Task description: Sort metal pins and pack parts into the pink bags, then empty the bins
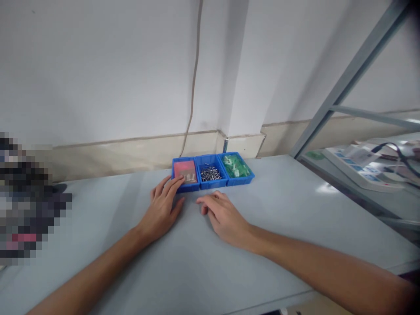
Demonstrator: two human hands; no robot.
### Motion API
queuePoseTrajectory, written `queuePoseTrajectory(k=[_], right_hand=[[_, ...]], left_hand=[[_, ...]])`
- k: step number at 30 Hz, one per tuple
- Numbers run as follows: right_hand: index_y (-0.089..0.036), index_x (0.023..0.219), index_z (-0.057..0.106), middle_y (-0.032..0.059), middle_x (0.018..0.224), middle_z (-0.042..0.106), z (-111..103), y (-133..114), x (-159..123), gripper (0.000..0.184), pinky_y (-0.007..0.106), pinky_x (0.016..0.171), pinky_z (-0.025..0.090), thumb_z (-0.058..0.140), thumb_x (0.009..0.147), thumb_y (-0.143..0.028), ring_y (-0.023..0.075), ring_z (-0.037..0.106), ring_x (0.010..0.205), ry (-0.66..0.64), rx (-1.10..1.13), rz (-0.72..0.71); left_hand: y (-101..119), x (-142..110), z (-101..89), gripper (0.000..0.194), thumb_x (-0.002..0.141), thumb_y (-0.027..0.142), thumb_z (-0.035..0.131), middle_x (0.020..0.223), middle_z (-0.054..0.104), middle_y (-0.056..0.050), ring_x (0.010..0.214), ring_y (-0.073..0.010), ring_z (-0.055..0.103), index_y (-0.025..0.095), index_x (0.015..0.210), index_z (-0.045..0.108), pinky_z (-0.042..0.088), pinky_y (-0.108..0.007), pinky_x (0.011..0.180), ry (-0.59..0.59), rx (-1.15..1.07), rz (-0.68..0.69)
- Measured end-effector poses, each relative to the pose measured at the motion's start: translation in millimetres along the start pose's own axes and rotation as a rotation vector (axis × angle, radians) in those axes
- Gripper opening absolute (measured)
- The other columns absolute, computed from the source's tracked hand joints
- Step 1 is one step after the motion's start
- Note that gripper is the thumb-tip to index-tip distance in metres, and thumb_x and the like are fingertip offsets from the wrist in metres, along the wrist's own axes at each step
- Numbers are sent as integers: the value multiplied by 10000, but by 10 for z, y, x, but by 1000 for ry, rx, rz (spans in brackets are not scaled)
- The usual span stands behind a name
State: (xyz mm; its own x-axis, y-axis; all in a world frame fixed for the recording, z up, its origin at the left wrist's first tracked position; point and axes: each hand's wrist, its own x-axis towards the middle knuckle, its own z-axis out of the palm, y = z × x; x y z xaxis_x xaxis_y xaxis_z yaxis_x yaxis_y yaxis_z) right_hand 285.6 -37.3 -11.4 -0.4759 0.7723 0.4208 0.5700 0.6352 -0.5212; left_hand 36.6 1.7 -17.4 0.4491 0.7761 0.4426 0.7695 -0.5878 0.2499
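Note:
Three blue bins stand side by side near the wall. The left bin [187, 188] holds a pink sheet or bag [183, 166] and a clear bag with small pale pieces [189, 176]. Many small metal pins [210, 173] lie in the middle bin [207, 159]. Green and whitish small pieces [235, 165] fill the right bin [243, 180]. My left hand [163, 205] is open, its fingers apart and reaching over the left bin's near edge. Just in front of the middle bin, my right hand [223, 217] has curled fingers; whatever they may hold is hidden.
The bins stand on a grey-white table [183, 267]. Behind them a cable [194, 74] hangs down the wall. At right, a metal frame [348, 74] rises beside a lower shelf with a white board-like item [357, 173]. A blurred-out patch [26, 201] covers the left edge.

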Motion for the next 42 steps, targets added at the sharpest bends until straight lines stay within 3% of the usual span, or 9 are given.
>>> queuePoseTrajectory(k=[12,17,23,35,42], right_hand=[[-233,1225,605,22,906,699,5,-9,14,429,419,935,471,432,946,42,243,582,971,44,60,79],[-228,1209,602,42,942,704,3,-7,10,405,439,922,456,448,939,31,257,580,977,88,-12,109],[-212,1177,603,49,958,702,-6,-20,10,377,439,920,452,457,938,40,260,569,966,54,-65,143],[-237,1220,616,44,1021,725,20,8,-3,458,422,948,495,444,928,69,243,580,999,39,44,27],[-226,1169,647,24,931,723,6,-9,-8,417,385,914,493,466,932,65,227,582,936,4,53,-26]], left_hand=[[-19,-2,6,577,1076,291,515,1646,454,-81,1561,-333,302,322,1621,326,343,-572,1205,0,-1,4],[-24,-2,12,569,1079,297,508,1643,459,-84,1555,-337,311,320,1619,330,354,-569,1191,2,2,8],[-19,-1,12,559,1080,301,517,1650,452,-71,1560,-329,303,313,1609,335,343,-562,1203,-1,11,2],[-24,-4,25,553,1076,302,516,1637,469,-77,1549,-344,319,318,1606,356,359,-578,1188,11,12,5],[-4,1,10,543,1085,308,513,1642,464,-69,1555,-333,310,316,1604,355,344,-571,1203,0,5,3]])
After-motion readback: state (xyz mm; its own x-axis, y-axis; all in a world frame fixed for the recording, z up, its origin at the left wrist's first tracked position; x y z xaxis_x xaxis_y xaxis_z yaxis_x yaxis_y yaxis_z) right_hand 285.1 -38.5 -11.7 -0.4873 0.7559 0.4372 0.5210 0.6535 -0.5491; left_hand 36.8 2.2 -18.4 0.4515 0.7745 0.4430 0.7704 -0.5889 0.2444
